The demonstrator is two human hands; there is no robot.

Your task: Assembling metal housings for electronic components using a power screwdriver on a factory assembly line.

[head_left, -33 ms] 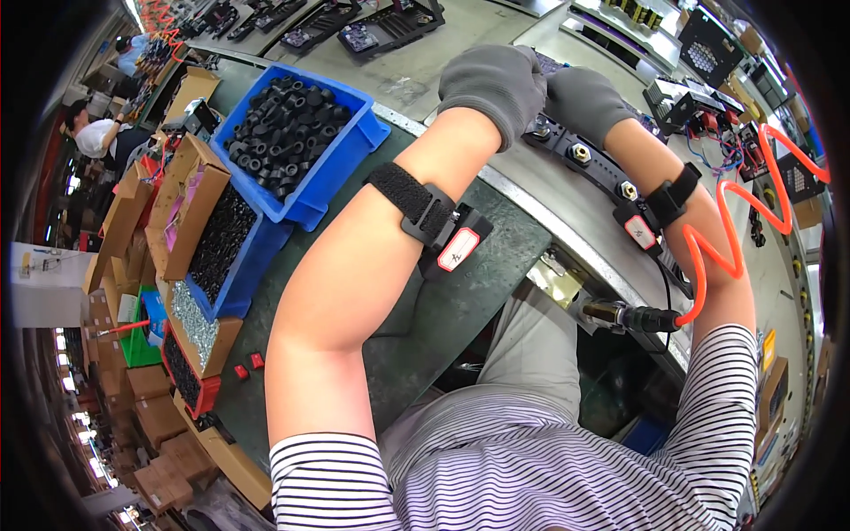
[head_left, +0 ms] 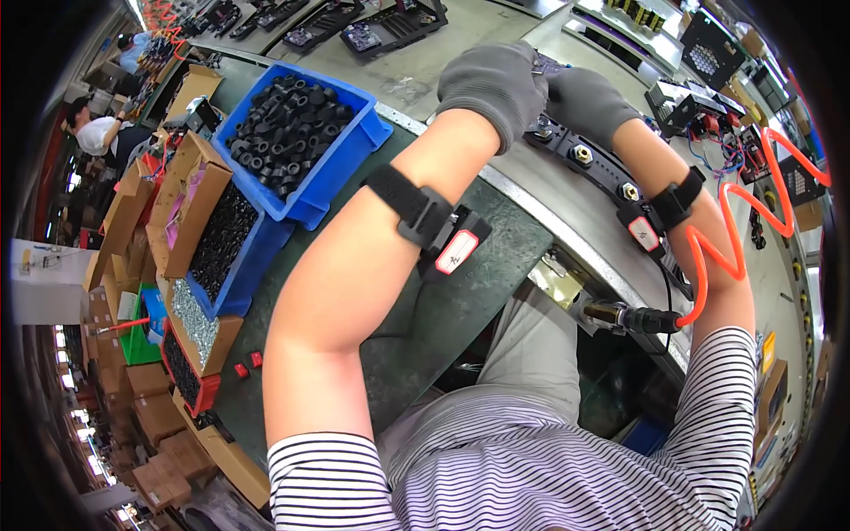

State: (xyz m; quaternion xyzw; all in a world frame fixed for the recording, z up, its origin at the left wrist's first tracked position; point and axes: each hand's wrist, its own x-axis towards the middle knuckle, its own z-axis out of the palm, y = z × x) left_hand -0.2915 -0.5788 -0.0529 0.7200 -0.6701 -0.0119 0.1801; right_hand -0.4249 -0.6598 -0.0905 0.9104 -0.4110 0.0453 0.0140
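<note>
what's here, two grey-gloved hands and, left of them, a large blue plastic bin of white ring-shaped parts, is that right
White is wrong: the head view shows black ring-shaped parts in the large blue plastic bin, left of the grey-gloved left hand and grey-gloved right hand.

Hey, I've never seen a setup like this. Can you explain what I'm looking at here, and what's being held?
There's no machine arm: these are a person's own hands. The pictures come from a wide fisheye camera on their head, looking down, so straight edges bend.

The left hand and right hand, in grey knit gloves, meet over the far end of a long black strip with brass-coloured fittings. Their fingertips are hidden, so I can't tell exactly what they grip.

On the dark green work surface sits a blue plastic bin of black ring-shaped parts. An orange coiled hose runs to a silver-and-black tool.
</note>
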